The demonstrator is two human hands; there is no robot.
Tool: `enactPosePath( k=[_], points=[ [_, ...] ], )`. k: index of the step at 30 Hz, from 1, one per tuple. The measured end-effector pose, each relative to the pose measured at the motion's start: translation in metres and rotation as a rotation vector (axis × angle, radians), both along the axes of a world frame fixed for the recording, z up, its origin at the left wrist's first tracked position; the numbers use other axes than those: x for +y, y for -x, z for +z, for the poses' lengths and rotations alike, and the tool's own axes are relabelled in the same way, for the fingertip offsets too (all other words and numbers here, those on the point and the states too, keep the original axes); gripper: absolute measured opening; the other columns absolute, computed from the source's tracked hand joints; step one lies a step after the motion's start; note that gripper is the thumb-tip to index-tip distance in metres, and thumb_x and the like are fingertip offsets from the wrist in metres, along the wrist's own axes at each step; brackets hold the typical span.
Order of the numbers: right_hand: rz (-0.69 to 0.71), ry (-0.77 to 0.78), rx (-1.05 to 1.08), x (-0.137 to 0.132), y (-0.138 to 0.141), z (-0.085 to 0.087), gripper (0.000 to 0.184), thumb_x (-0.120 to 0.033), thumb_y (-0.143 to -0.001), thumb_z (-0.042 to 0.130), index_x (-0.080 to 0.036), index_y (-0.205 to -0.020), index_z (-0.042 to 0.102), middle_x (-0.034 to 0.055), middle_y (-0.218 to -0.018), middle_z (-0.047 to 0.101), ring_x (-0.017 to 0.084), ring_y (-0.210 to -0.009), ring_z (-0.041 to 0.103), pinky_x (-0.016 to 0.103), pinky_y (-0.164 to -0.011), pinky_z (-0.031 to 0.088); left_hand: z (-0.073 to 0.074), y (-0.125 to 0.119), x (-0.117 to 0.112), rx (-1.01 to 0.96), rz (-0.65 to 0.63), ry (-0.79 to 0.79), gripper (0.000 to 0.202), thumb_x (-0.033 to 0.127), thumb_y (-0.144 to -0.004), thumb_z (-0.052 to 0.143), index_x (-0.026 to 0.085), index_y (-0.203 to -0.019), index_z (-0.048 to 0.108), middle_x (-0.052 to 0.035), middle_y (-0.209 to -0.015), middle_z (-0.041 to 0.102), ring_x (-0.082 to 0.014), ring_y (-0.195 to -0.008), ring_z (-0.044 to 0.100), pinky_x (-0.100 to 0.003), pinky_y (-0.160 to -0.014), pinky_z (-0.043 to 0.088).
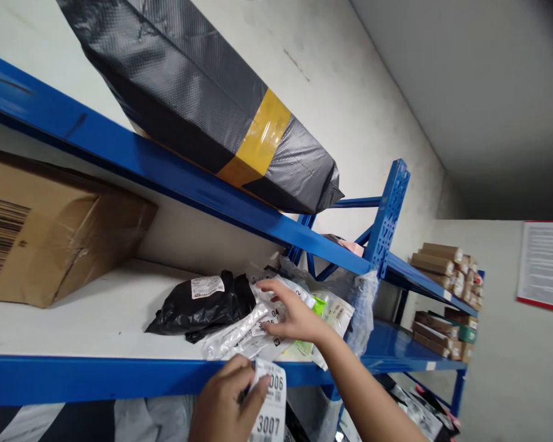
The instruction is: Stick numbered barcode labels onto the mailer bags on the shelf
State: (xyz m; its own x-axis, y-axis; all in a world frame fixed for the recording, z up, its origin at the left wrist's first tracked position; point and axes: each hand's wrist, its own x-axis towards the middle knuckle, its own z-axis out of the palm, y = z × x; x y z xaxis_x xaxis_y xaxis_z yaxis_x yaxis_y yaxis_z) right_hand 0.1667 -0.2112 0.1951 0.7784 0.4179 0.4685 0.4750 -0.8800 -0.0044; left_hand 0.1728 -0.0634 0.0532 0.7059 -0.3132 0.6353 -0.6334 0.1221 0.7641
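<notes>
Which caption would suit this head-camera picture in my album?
Left hand holding printed labels, right hand spread at white plastic packages on a blue-framed shelf.

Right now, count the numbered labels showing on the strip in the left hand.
2: upper label, ending 006, partly behind the thumb; lower label, 3007. Others may be hidden.

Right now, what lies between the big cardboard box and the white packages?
The head view shows some white shelf surface, then a labelled black package.

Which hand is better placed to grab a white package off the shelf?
Right, most likely. The right hand is at the white packages, fingers spread; whether it touches them is unclear. The left hand is lower and occupied, pinching the label sheet.
</notes>
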Motion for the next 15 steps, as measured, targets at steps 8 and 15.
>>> enactPosePath(
  k=[8, 15],
  points=[
    [0.106, -0.007, -0.015, -0.01, 0.008, -0.021, 0.009, -0.017, -0.081, 0.057, -0.019, -0.072, 0.06, 0.0077, -0.085, 0.068, 0.017, -0.079, 0.063, 0.027, -0.07, 0.049, 0.014, -0.02, -0.009, 0.555, -0.437, 0.324, 0.052, 0.055, -0.069, 0.063, 0.017, -0.104, 0.054, -0.004, -0.074, 0.068, -0.0204, -0.064, 0.06, -0.033, -0.066, 0.048],
    [0.048, -0.201, 0.254, 0.001, 0.016, -0.002, 0.025, -0.029, -0.084, 0.045, -0.017, -0.073, 0.064, 0.0043, -0.077, 0.064, 0.016, -0.072, 0.057, 0.03, -0.07, 0.043, 0.032, -0.017, -0.018, 0.587, -0.219, 0.253, 0.043, 0.06, -0.054, 0.061, 0.018, -0.058, 0.054, 0.0033, -0.051, 0.047, -0.0122, -0.052, 0.041, -0.026, -0.053, 0.031]
  ],
)
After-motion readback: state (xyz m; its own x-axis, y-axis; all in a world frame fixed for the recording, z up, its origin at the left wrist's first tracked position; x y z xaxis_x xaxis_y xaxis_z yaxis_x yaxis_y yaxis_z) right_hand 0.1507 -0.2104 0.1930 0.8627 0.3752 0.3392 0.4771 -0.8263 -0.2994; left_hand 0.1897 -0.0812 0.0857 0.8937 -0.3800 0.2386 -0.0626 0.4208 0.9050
